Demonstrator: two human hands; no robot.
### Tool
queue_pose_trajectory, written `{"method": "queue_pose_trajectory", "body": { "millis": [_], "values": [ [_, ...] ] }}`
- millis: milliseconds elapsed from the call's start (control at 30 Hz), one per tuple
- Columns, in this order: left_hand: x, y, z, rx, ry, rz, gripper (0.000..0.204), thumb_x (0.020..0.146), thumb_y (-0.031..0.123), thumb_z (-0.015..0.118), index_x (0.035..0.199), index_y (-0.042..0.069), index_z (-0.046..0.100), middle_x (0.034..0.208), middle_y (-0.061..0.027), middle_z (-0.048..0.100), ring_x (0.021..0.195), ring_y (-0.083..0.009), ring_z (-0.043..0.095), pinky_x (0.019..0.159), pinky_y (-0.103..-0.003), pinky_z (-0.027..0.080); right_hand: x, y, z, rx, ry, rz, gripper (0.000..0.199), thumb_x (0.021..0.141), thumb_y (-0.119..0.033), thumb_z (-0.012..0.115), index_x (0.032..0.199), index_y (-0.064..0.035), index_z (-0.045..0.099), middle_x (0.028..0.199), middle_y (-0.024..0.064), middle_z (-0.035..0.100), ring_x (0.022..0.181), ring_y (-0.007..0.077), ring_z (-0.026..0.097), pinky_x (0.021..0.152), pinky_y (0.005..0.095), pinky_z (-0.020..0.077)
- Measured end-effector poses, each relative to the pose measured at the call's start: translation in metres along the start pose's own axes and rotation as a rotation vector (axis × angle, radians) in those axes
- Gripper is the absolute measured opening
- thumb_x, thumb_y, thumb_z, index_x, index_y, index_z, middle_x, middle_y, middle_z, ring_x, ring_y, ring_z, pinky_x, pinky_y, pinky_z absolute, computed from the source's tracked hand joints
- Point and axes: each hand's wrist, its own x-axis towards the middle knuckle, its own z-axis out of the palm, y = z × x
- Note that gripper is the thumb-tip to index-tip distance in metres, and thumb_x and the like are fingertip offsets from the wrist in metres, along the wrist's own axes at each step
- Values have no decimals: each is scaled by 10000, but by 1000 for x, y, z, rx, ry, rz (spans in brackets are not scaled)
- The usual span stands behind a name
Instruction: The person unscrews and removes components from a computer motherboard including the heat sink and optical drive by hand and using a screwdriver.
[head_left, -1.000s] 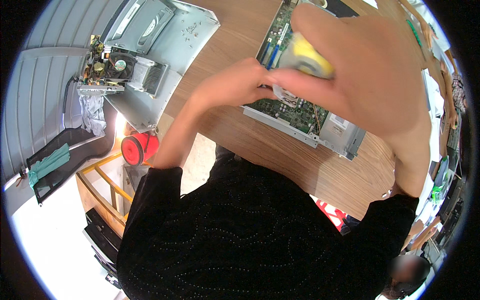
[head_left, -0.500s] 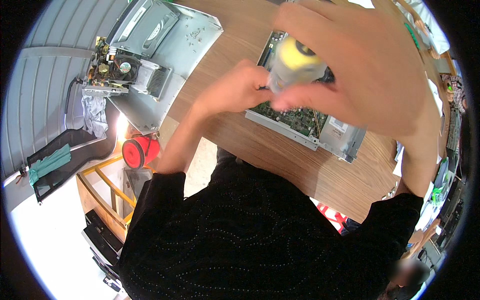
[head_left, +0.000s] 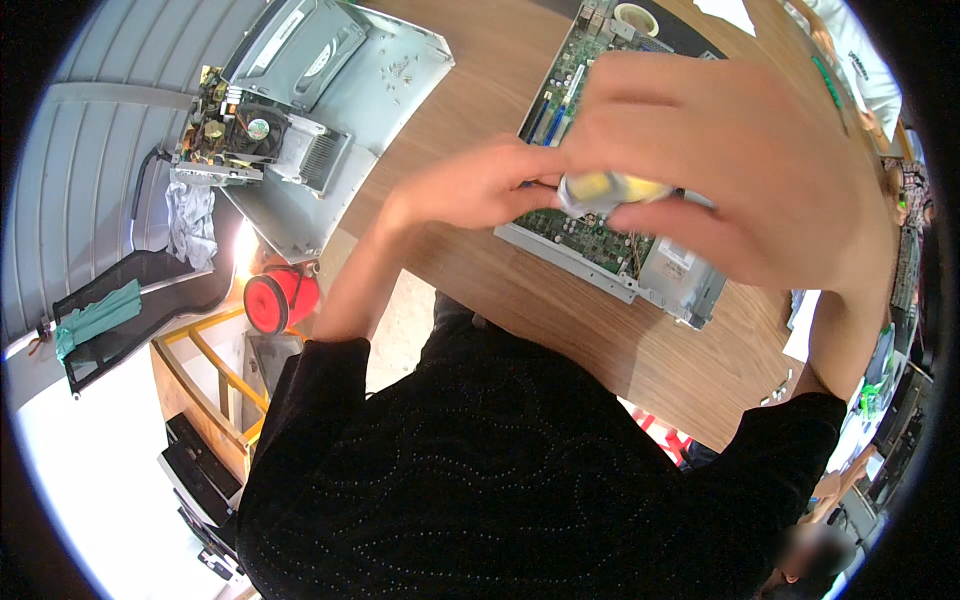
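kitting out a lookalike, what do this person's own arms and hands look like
The left hand and right hand wear no gloves. Short black sleeves leave the forearms bare; the black top carries lines of small pale dots.

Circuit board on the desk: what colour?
Green; the circuit board shows best in the head view, though partly covered.

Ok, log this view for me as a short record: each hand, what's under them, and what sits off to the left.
right hand: curled around a yellow-and-grey object, blurred, kind unclear
left hand: fingers at that object's left end; contact unclear
below the hands: green circuit board, partly hidden, on the wooden table
left side: open metal case with a fan beside it
in the case: scattered small metal pieces
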Motion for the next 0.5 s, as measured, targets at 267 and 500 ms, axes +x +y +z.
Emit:
{"method": "queue_pose_trajectory", "body": {
  "millis": [267,500],
  "values": [
    [0,-15,0,-97,-68,83,269,797,106,701,1054,57,641,897,-183,653,780,-352,624,693,-402,481,4,-6,3,115,156,-8,446,681,-332,759,1016,-76,612,989,92,597,714,191,606,600,330,449],
    [1,-10,4,-91,84,92,244,838,94,664,1076,63,624,858,-182,643,743,-342,616,670,-388,480,3,-1,5,107,62,68,454,688,-330,771,1034,-82,614,964,72,603,687,198,595,592,320,445]
  ]
}}
